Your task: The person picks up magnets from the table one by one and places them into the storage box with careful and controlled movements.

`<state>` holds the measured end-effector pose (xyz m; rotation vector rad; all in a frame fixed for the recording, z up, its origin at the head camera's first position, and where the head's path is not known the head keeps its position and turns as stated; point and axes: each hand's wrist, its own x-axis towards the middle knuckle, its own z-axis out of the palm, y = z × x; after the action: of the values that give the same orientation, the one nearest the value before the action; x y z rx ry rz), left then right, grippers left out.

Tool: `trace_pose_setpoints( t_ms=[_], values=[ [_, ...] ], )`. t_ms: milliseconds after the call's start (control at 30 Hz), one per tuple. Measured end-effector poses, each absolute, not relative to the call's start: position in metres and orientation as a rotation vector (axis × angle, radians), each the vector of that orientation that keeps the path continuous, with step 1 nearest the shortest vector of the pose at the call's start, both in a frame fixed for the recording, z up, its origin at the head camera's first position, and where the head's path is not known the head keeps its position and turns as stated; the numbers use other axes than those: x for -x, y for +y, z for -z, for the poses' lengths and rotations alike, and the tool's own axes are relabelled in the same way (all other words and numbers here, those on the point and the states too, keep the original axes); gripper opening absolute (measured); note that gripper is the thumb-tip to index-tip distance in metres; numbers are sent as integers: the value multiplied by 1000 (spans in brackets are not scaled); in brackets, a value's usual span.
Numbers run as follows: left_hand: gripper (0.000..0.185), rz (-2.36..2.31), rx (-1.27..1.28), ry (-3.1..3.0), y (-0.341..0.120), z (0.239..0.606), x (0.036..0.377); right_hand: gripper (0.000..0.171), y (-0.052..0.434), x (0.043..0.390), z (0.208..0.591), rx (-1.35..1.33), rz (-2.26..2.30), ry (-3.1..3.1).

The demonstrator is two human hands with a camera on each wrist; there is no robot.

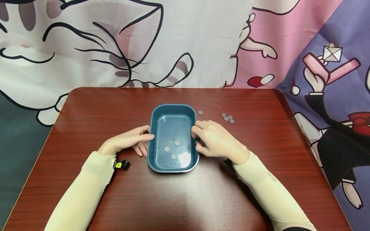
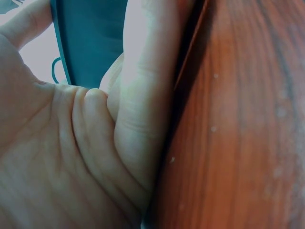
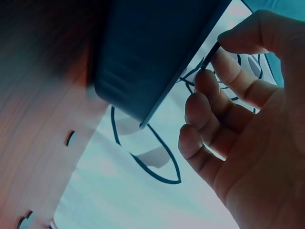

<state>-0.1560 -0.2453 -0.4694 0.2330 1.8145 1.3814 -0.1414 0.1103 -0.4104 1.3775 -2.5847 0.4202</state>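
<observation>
Here the right hand (image 1: 215, 139) pinches a coin (image 3: 210, 56) at the tray (image 1: 152, 154) rim; left hand (image 1: 130, 141), open, steadies it. Best released low over the tray.

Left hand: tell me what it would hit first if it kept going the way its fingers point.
The left hand points right, with its fingertips already at the left wall of the blue tray. So the tray comes first, though actual contact is hard to confirm.
</observation>
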Motion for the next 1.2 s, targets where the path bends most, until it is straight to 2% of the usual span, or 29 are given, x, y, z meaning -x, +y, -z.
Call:
trace_pose_setpoints(
  t_ms=[433,1200],
  values=[
    [47,-1381,-233,1813,-245,468,156,12,89,138,412,-1499,-418,-2565],
    [47,-1363,-221,1821,-244,468,157,12,63,136,437,-1610,-392,-2607]
  ],
)
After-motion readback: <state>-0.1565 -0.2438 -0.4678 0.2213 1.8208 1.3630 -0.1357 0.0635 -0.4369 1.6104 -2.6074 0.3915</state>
